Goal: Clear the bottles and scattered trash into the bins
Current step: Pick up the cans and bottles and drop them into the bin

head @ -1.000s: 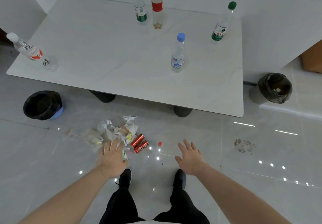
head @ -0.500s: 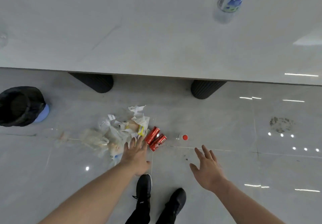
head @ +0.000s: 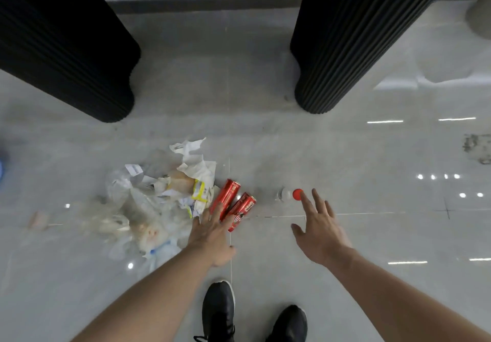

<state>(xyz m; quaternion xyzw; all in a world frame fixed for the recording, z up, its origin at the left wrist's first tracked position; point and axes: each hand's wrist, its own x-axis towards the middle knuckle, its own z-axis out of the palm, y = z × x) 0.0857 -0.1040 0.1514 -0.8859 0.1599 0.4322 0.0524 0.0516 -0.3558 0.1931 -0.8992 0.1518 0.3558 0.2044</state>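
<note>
Cans (head: 233, 208) under my spread, empty left hand (head: 210, 231); right hand (head: 318, 224) likewise. Risk: round cans rolling off.

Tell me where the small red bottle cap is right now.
In the head view the small red bottle cap lies on the grey floor right of the two red cans, just beyond the right hand's fingertips.

Brightness: even, fairly bright, cool white.
Glare: strip and dot reflections on glossy floor (head: 345, 155), mostly at right.
Shadows: soft, dim under the black ribbed legs (head: 66, 49).
Blur: slight motion smear on trash pile (head: 148, 203) and far left edge.
Distortion: wide-angle, legs splay outward toward the corners.
</note>
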